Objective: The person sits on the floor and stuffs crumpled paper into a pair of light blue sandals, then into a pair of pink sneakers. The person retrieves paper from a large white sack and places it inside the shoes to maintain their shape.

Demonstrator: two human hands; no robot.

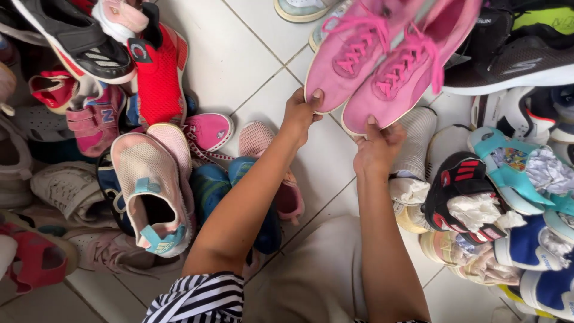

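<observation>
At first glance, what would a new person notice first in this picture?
Two pink sneakers with bright pink laces, held up side by side at the top centre, the left hand and right hand each gripping one by its end. Heaps of mixed shoes flank the white tiled floor, with a red sneaker at the upper left.

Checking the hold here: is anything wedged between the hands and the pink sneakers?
Nothing visible: the left hand pinches the left pink sneaker and the right hand the right pink sneaker, skin directly on each.

- Left hand point(301, 113) pinches toe of one pink sneaker point(347, 57); right hand point(378, 146) holds its twin point(406, 69), 12 o'clock.
- Shoe piles at 9 and 3 o'clock on white tiled floor point(239, 54).
</observation>
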